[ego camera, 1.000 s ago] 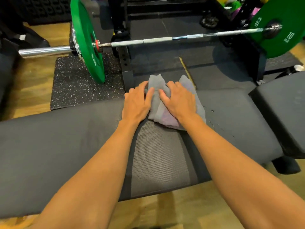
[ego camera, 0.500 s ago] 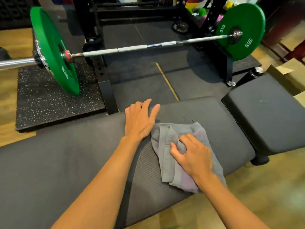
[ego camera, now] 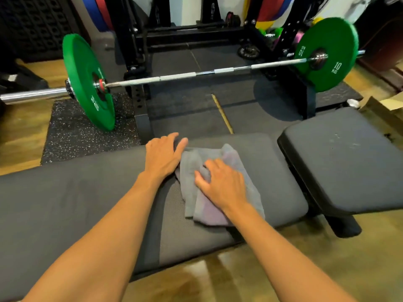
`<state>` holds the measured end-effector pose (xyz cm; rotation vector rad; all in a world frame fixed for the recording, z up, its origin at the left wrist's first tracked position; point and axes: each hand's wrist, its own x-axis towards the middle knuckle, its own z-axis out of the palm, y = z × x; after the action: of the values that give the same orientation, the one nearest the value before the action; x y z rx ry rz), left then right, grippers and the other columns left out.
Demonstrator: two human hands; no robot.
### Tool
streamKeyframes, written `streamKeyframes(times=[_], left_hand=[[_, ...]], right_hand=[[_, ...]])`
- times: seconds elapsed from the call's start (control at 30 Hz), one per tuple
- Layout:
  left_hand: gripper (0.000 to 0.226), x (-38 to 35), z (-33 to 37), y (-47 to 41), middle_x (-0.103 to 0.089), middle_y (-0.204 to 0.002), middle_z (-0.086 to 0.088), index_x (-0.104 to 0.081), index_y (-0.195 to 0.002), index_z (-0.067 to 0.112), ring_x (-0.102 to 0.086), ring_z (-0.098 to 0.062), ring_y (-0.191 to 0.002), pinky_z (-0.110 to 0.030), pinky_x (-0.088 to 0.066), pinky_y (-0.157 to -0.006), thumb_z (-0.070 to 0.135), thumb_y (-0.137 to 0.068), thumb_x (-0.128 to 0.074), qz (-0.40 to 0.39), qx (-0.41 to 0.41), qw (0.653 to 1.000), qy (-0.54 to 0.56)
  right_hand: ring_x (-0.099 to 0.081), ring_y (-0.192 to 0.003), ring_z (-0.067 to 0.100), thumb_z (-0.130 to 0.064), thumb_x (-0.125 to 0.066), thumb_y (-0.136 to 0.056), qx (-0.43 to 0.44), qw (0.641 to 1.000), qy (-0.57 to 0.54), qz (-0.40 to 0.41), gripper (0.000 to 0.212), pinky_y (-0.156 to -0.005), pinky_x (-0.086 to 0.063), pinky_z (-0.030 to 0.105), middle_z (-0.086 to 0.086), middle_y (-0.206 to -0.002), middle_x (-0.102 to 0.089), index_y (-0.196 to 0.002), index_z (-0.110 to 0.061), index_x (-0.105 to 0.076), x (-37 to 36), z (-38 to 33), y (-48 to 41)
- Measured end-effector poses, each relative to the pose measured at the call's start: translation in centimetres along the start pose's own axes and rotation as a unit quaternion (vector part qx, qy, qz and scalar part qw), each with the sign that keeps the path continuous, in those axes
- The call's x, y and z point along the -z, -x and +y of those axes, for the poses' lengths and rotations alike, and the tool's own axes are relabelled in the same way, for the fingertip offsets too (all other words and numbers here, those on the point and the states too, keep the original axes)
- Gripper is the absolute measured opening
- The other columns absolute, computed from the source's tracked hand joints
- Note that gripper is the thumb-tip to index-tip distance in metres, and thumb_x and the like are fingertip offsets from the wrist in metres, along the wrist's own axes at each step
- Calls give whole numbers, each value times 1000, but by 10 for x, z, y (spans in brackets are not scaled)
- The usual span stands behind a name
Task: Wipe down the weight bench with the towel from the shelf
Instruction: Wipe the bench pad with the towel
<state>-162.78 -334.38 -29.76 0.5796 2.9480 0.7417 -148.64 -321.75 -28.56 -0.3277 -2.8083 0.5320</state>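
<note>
The black weight bench (ego camera: 65, 203) runs across the view, its long back pad under my arms and its separate seat pad (ego camera: 340, 162) to the right. A crumpled grey towel (ego camera: 231, 158) with a purplish patch lies on the back pad near its right end. My right hand (ego camera: 222, 186) presses down on the towel with fingers curled into the cloth. My left hand (ego camera: 162, 156) lies flat on the pad at the far edge, fingers apart, its thumb touching the towel's left edge.
Behind the bench a barbell (ego camera: 196, 75) with a green plate on the left (ego camera: 89, 83) and another on the right (ego camera: 325, 55) rests on black rack posts (ego camera: 141, 90). Rubber mats cover the floor beyond; wooden floor lies in front. A cardboard box (ego camera: 386, 105) sits far right.
My right hand pulled the towel from the pad's far edge toward the near edge, then pushed it partway back toward the far edge. My left hand stayed flat on the pad.
</note>
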Motion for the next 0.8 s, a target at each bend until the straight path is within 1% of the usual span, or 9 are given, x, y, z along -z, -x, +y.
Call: streamKeyframes(times=[0.07, 0.17, 0.3, 0.4, 0.47, 0.53, 0.6, 0.7, 0.8], left_hand=[[52, -7, 20, 0, -58, -133, -11, -52, -133, 21, -48, -35, -123, -50, -27, -107, 54, -97, -33, -29, -18, 999, -31], [52, -18, 44, -3, -57, -131, -10, -54, -130, 20, -47, -33, -121, -45, -27, -105, 54, -97, -33, -50, -45, 997, -33], [51, -30, 50, -6, -59, -117, -5, -59, -119, 19, -48, -26, -109, -40, -28, -99, 56, -96, -34, 15, -25, 999, -38], [54, -39, 46, -10, -62, -107, 0, -64, -107, 22, -50, -22, -102, -38, -30, -97, 59, -94, -26, 50, -13, 999, -8], [60, -42, 44, -13, -61, -97, 0, -63, -96, 21, -49, -21, -94, -38, -31, -93, 59, -92, -16, 58, 0, 998, 8], [57, -45, 42, -15, -57, -87, -1, -54, -82, 18, -48, -22, -88, -37, -31, -89, 58, -93, -15, 68, 3, 998, 10], [50, -44, 43, -15, -55, -84, -2, -45, -76, 19, -47, -24, -86, -37, -31, -88, 57, -93, -18, 70, 5, 997, 12], [49, -40, 44, -14, -61, -93, -5, -52, -84, 18, -51, -26, -91, -38, -32, -88, 56, -95, -22, 68, 3, 997, 22], [52, -37, 44, -13, -64, -110, -4, -58, -112, 18, -52, -25, -102, -39, -32, -95, 55, -95, -25, 60, 3, 997, 55]], right_hand=[[-60, -69, 23, -51, -51, -82, 9, 1000, 18, 13, 28, -46, -34, 30, -3, -74, -59, -76, -23, -52, 20, 15, 41], [-53, -57, 16, -48, -55, -82, 23, 999, 26, 26, 28, -41, -29, 26, -6, -66, -52, -71, -22, -52, 37, 31, 75], [-48, -51, 14, -45, -59, -81, 26, 998, 26, 56, 28, -38, -26, 25, -6, -61, -47, -67, -21, -51, 32, 40, 67], [-52, -53, 18, -47, -55, -81, -13, 996, 21, 82, 28, -40, -27, 24, -5, -63, -51, -66, -24, -48, 15, 44, 18], [-58, -59, 23, -47, -53, -80, -23, 995, 24, 91, 27, -46, -29, 25, -3, -68, -59, -68, -23, -52, 1, 48, -38], [-63, -70, 27, -46, -52, -84, -19, 998, 18, 61, 28, -53, -32, 29, 1, -79, -67, -75, -21, -58, -10, 52, -102], [-63, -79, 29, -46, -46, -88, -23, 999, 37, 3, 30, -58, -32, 32, 5, -89, -68, -82, -20, -58, -16, 54, -146], [-61, -81, 29, -47, -46, -90, -28, 999, 37, 9, 32, -58, -38, 35, 6, -91, -65, -89, -18, -60, -10, 51, -135], [-62, -81, 26, -50, -49, -87, -38, 999, 9, 19, 29, -56, -42, 36, -1, -88, -64, -81, -22, -54, 10, 52, -69]])
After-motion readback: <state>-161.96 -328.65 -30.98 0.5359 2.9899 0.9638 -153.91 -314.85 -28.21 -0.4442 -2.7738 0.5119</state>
